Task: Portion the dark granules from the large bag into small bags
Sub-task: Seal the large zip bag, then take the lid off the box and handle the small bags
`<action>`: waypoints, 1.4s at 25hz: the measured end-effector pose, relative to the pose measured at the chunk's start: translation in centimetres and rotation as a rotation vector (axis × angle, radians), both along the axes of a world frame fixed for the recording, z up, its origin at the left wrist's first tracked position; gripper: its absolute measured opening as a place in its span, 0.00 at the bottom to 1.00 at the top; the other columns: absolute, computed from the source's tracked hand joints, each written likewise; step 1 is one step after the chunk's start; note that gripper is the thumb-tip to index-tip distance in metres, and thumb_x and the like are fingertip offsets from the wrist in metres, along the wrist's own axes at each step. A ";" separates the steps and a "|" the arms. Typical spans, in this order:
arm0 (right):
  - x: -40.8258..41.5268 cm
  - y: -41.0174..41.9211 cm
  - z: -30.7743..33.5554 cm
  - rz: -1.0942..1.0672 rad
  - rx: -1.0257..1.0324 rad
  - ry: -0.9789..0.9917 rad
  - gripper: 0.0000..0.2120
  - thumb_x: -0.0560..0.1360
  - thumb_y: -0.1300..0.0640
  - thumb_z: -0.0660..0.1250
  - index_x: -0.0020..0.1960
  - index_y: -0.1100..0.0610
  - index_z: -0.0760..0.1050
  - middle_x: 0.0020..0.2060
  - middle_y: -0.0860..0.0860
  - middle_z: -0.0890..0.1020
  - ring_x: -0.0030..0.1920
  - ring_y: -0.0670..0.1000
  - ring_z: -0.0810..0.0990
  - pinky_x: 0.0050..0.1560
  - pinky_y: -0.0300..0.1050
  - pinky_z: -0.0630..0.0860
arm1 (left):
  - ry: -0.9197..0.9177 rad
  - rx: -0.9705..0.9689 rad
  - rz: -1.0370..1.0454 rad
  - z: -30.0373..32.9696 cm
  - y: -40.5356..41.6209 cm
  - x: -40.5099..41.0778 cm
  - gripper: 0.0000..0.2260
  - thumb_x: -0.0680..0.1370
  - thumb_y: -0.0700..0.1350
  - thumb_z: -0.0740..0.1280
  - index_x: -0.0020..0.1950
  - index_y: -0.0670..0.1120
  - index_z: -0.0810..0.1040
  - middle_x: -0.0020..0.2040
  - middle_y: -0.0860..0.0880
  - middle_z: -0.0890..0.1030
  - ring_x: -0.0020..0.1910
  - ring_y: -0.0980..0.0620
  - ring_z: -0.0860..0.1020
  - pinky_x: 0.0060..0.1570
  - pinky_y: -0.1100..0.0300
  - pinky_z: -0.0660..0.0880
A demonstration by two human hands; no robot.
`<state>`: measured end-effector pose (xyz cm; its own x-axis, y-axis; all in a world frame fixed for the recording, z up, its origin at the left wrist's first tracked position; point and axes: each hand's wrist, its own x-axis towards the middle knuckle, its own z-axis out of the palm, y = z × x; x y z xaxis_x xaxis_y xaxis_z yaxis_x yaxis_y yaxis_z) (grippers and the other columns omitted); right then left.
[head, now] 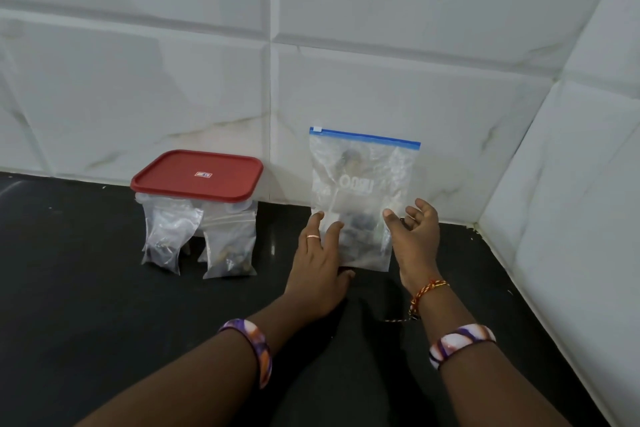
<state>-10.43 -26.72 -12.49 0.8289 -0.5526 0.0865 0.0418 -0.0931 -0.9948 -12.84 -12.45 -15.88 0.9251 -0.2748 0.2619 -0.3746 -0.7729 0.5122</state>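
A large clear zip bag [362,184] with a blue seal strip stands upright against the white tiled wall, dark granules settled in its bottom. My left hand [320,255] lies flat with straight fingers against the bag's lower left part. My right hand [415,236] is beside the bag's lower right edge, fingers relaxed, thumb touching the plastic. Two small clear bags [166,239] [230,246] holding dark granules lean against a container to the left.
A clear container with a red lid [197,175] stands behind the small bags on the black countertop [104,322]. White tiled walls meet in a corner at the right [485,215]. Bangles sit on both wrists.
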 end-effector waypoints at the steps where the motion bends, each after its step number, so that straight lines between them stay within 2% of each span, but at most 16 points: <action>1: -0.3 0.3 0.0 -0.011 -0.049 0.009 0.28 0.73 0.59 0.69 0.69 0.56 0.63 0.67 0.55 0.71 0.66 0.54 0.70 0.62 0.46 0.70 | -0.002 -0.011 -0.001 0.4 0.4 -0.2 0.33 0.76 0.49 0.64 0.75 0.49 0.50 0.77 0.44 0.40 0.77 0.45 0.42 0.74 0.54 0.50; 3: -1.1 1.4 0.4 -0.043 -0.169 0.017 0.29 0.73 0.58 0.69 0.70 0.56 0.63 0.68 0.55 0.69 0.67 0.55 0.69 0.64 0.49 0.70 | -0.032 -0.041 0.009 1.4 1.4 -0.6 0.33 0.76 0.47 0.65 0.75 0.47 0.52 0.77 0.43 0.43 0.76 0.44 0.45 0.74 0.54 0.51; 6: -2.2 4.1 1.4 -0.094 -0.473 -0.056 0.27 0.72 0.59 0.69 0.69 0.57 0.65 0.67 0.56 0.70 0.66 0.56 0.70 0.65 0.52 0.71 | -0.081 -0.108 0.066 2.9 3.9 -0.7 0.32 0.74 0.45 0.67 0.74 0.45 0.55 0.76 0.42 0.46 0.76 0.43 0.48 0.73 0.53 0.53; 10: -2.3 9.0 2.8 0.006 -0.762 -0.151 0.21 0.73 0.58 0.68 0.65 0.57 0.70 0.64 0.55 0.74 0.65 0.54 0.72 0.64 0.50 0.70 | -0.125 -0.249 0.212 4.5 8.9 0.3 0.28 0.75 0.43 0.67 0.73 0.43 0.59 0.75 0.40 0.52 0.75 0.42 0.53 0.72 0.52 0.56; 13: -1.1 13.6 3.5 0.178 -0.862 -0.139 0.18 0.74 0.57 0.66 0.64 0.56 0.72 0.62 0.54 0.76 0.63 0.54 0.73 0.63 0.52 0.70 | -0.148 -0.436 0.479 5.5 14.3 1.4 0.22 0.77 0.42 0.65 0.69 0.40 0.65 0.71 0.39 0.61 0.69 0.41 0.63 0.67 0.53 0.62; 16: 0.3 18.9 4.2 0.333 -1.002 -0.115 0.18 0.75 0.52 0.64 0.64 0.55 0.72 0.62 0.54 0.75 0.63 0.55 0.72 0.63 0.55 0.69 | 0.027 -0.710 0.832 5.2 20.2 3.5 0.16 0.79 0.42 0.61 0.65 0.38 0.70 0.67 0.37 0.69 0.65 0.38 0.69 0.64 0.49 0.66; 18: 1.3 22.2 4.8 0.403 -1.087 -0.083 0.19 0.76 0.48 0.61 0.64 0.55 0.72 0.64 0.55 0.74 0.66 0.56 0.69 0.65 0.56 0.65 | 0.233 -0.957 0.897 4.7 23.2 5.3 0.14 0.77 0.39 0.61 0.61 0.36 0.74 0.61 0.36 0.76 0.57 0.39 0.76 0.58 0.48 0.72; 20: 2.6 25.6 4.9 0.443 -1.194 -0.029 0.21 0.78 0.45 0.57 0.64 0.57 0.71 0.65 0.56 0.72 0.68 0.57 0.65 0.66 0.58 0.62 | 0.375 -1.204 0.874 4.6 25.0 6.7 0.13 0.74 0.37 0.64 0.58 0.35 0.77 0.49 0.39 0.81 0.43 0.45 0.79 0.41 0.56 0.76; 22: 4.0 28.5 4.6 0.466 -1.293 0.011 0.23 0.78 0.43 0.54 0.62 0.60 0.72 0.64 0.58 0.73 0.67 0.58 0.65 0.64 0.58 0.62 | 0.459 -1.295 0.819 4.4 25.4 7.6 0.07 0.76 0.37 0.65 0.51 0.36 0.77 0.32 0.45 0.77 0.25 0.55 0.74 0.24 0.67 0.68; 23: 4.7 29.6 4.2 0.475 -1.329 0.039 0.24 0.78 0.43 0.54 0.61 0.61 0.72 0.63 0.59 0.74 0.66 0.59 0.66 0.63 0.58 0.63 | 0.497 -1.319 0.797 4.4 25.4 7.6 0.04 0.77 0.38 0.63 0.45 0.37 0.76 0.26 0.48 0.74 0.18 0.57 0.70 0.19 0.71 0.63; 24: 5.3 30.6 3.7 0.481 -1.361 0.077 0.26 0.78 0.42 0.54 0.62 0.62 0.72 0.63 0.60 0.74 0.66 0.59 0.67 0.63 0.59 0.63 | 0.542 -1.337 0.777 4.3 25.4 7.5 0.08 0.77 0.38 0.62 0.38 0.39 0.74 0.22 0.49 0.71 0.15 0.57 0.67 0.18 0.72 0.61; 25: 5.9 31.3 3.1 0.483 -1.395 0.125 0.27 0.78 0.42 0.54 0.64 0.63 0.70 0.64 0.61 0.73 0.67 0.61 0.66 0.64 0.61 0.61 | 0.579 -1.346 0.760 4.2 25.4 7.5 0.11 0.78 0.38 0.61 0.34 0.42 0.71 0.21 0.49 0.70 0.17 0.56 0.67 0.20 0.70 0.62; 27: 6.5 32.3 2.1 0.459 -1.476 0.201 0.30 0.78 0.42 0.53 0.68 0.65 0.66 0.68 0.64 0.68 0.70 0.64 0.63 0.66 0.67 0.57 | 0.583 -1.328 0.754 3.9 25.4 7.8 0.12 0.77 0.38 0.61 0.33 0.44 0.70 0.28 0.48 0.70 0.25 0.54 0.67 0.26 0.62 0.65; 31: 6.6 32.3 1.7 0.436 -1.599 0.127 0.27 0.80 0.48 0.51 0.69 0.69 0.62 0.68 0.68 0.67 0.69 0.67 0.64 0.66 0.72 0.57 | 0.539 -1.307 0.792 4.5 24.7 8.3 0.12 0.78 0.34 0.57 0.35 0.41 0.68 0.32 0.47 0.69 0.32 0.51 0.69 0.25 0.65 0.65; 33: 6.2 32.0 1.8 0.472 -1.637 0.074 0.24 0.81 0.52 0.50 0.68 0.70 0.62 0.67 0.69 0.68 0.68 0.67 0.65 0.66 0.70 0.59 | 0.533 -1.369 0.841 5.0 23.9 8.4 0.10 0.79 0.34 0.54 0.41 0.35 0.71 0.34 0.46 0.69 0.43 0.50 0.72 0.33 0.63 0.67; 35: 6.3 31.7 2.2 0.510 -1.637 0.009 0.21 0.81 0.56 0.50 0.67 0.69 0.64 0.65 0.68 0.71 0.66 0.66 0.68 0.65 0.66 0.63 | 0.550 -1.457 0.827 5.2 23.8 8.7 0.12 0.80 0.37 0.51 0.47 0.35 0.73 0.35 0.47 0.68 0.48 0.51 0.71 0.38 0.64 0.68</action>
<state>-4.18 4.95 -10.28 0.8831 0.4005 0.2443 0.3834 -0.9162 0.1164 -4.10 11.31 -10.66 0.7455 0.4209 -0.5168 0.2804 0.5055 0.8160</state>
